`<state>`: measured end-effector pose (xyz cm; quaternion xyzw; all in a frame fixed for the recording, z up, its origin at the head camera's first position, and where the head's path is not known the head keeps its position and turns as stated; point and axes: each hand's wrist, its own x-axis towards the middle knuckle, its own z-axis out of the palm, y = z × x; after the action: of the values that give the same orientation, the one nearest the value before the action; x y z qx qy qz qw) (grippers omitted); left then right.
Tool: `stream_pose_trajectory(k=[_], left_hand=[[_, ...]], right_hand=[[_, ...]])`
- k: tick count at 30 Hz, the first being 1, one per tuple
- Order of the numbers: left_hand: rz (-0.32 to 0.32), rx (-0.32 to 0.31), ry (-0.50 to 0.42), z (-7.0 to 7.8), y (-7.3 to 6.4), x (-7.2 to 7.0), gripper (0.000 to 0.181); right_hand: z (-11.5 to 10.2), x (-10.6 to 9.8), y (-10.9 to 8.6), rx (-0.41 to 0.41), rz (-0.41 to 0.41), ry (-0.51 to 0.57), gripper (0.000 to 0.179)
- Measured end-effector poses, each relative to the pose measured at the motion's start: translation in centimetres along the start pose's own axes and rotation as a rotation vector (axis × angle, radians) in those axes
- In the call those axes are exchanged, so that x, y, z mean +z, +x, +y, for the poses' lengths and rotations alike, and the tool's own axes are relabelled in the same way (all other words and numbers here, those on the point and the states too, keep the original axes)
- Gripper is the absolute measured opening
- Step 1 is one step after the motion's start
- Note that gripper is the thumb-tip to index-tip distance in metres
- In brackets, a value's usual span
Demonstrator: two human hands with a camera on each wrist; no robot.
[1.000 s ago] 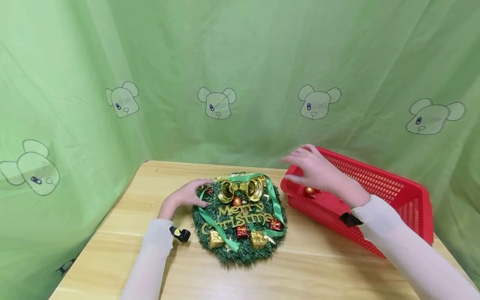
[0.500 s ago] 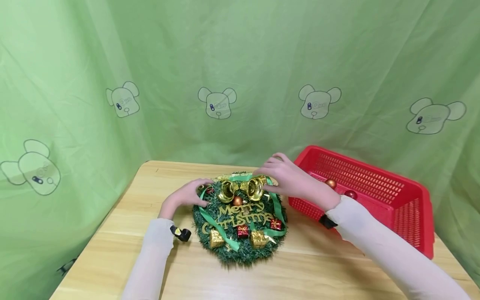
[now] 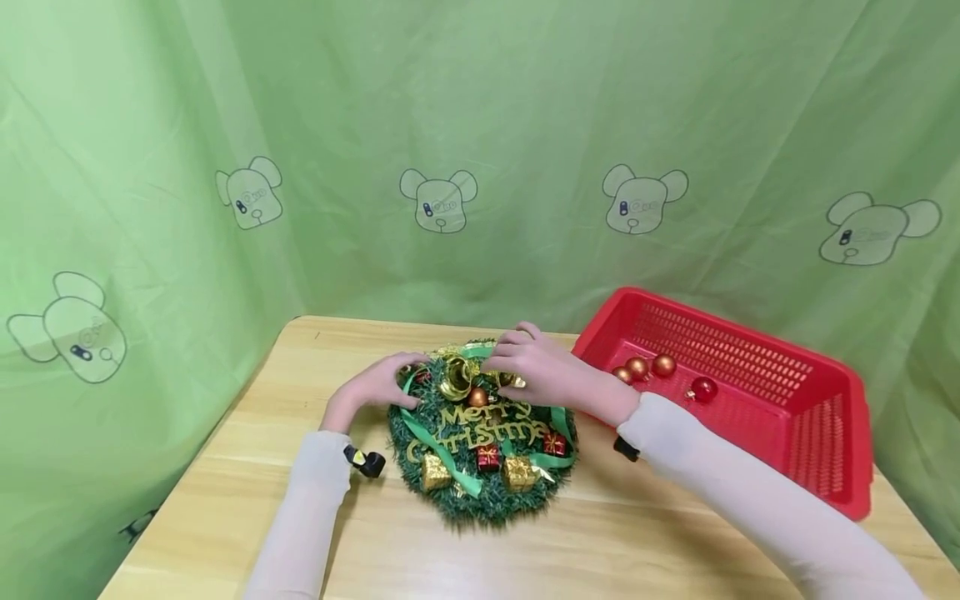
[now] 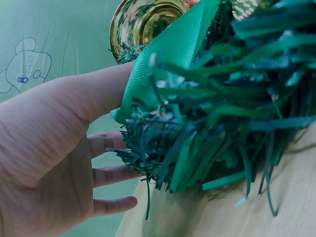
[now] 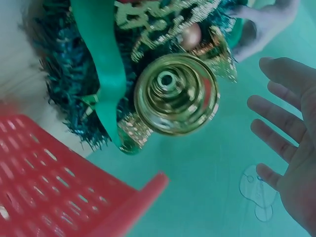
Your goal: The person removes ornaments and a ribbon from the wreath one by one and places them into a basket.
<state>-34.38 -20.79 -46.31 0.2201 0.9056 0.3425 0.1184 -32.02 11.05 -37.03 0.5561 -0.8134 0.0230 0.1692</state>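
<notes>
A green tinsel Christmas wreath point(image 3: 480, 504) with gold "Merry Christmas" lettering point(image 3: 487, 429) lies on the wooden table. My left hand point(image 3: 375, 387) grips its left edge; in the left wrist view the thumb lies at the green ribbon point(image 4: 163, 57) and the other fingers reach behind the tinsel. Two gold bells sit at the wreath's top. The left bell point(image 3: 454, 381) shows beside a copper bauble point(image 3: 477, 397). My right hand point(image 3: 551, 375) hovers over the right bell, mostly hiding it in the head view. The right wrist view shows that bell point(image 5: 177, 94) apart from the spread, bare fingers.
A red perforated basket point(image 3: 795, 354) stands at the table's right. Inside lie several copper baubles point(image 3: 663, 365) and a red bauble point(image 3: 703, 388). Small gold gift boxes point(image 3: 519, 472) and red gift boxes point(image 3: 487, 457) decorate the wreath. A green curtain point(image 3: 525, 100) hangs behind.
My right hand has moved left from above the basket to the wreath's right bell, uncovering the baubles. My left hand has stayed at the wreath's left edge.
</notes>
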Motion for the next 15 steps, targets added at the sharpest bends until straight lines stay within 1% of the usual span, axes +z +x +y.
stream_pose_trajectory(k=[8, 15], left_hand=[[-0.004, -0.003, 0.005, 0.1, -0.1, -0.1, 0.086], [-0.001, -0.008, -0.005, -0.1, 0.0, -0.1, 0.086]], right_hand=[[-0.3, 1.9, 0.5, 0.006, -0.073, 0.021, 0.035], [-0.4, 3.4, 0.8, 0.018, -0.105, -0.022, 0.031]])
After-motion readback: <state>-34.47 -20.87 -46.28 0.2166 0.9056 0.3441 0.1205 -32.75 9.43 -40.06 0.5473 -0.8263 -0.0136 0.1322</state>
